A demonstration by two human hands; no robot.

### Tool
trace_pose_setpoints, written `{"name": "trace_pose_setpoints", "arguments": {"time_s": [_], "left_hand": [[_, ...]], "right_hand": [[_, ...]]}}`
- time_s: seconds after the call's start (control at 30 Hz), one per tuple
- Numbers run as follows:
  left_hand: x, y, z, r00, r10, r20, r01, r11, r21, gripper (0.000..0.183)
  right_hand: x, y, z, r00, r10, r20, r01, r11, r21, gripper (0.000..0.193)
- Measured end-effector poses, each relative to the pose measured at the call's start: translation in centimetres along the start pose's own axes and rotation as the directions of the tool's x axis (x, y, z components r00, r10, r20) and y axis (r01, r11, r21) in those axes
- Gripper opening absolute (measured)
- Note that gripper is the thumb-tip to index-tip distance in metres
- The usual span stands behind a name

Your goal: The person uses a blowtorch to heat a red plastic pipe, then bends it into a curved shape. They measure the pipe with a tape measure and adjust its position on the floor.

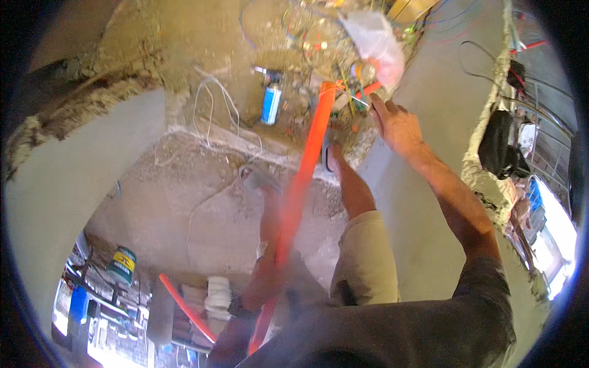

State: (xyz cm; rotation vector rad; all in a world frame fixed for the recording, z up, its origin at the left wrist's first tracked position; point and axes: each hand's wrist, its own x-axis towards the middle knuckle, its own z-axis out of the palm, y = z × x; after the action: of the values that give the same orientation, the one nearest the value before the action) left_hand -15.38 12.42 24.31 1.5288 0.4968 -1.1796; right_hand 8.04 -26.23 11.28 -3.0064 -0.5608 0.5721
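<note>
A long orange plastic pipe (311, 147) slants up from my body toward the rubble, blurred along its middle. My left hand (264, 279), low and smeared by motion, grips it near its lower part. Closed around a thin metal-shafted tool (358, 100) is my right hand (397, 127); the tool's handle is hidden in the fist. Its shaft reaches to the pipe's far open end and seems to touch the rim. Left of that end, a blue-and-white gas canister (270, 103) with a dark torch head lies on the ground.
Loose white cable (211, 101) curls over the broken ledge. Beyond the pipe are a clear plastic bag (374, 40) and scattered wires. Grey plastered walls (423, 153) flank me. A dark green bucket (123, 264) and another orange pipe (184, 306) are at lower left.
</note>
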Motion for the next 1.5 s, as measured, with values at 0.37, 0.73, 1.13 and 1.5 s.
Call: {"name": "trace_pose_setpoints", "arguments": {"time_s": [0.37,0.73,1.13,1.5], "left_hand": [[-2.7,6.6,0.9,0.955,0.252,-0.154,-0.226,0.959,0.169,0.040],[-5.4,30.6,-3.0,0.853,0.508,-0.121,-0.522,0.837,-0.164,0.033],[-14.2,32.8,3.2,0.702,0.626,-0.339,-0.686,0.722,-0.088,0.022],[-21.3,31.7,6.4,0.745,0.625,-0.232,-0.645,0.764,-0.013,0.021]], "right_hand": [[-3.9,-2.1,-30.6,0.966,0.009,-0.259,-0.074,0.967,-0.245,0.044],[-8.8,-7.4,-55.6,0.809,-0.146,-0.569,-0.094,0.924,-0.371,0.035],[-11.3,-11.0,-73.1,0.855,-0.340,-0.393,-0.001,0.755,-0.655,0.023],[-16.4,-8.4,-79.7,0.804,-0.549,-0.227,0.207,0.617,-0.760,0.028]]}}
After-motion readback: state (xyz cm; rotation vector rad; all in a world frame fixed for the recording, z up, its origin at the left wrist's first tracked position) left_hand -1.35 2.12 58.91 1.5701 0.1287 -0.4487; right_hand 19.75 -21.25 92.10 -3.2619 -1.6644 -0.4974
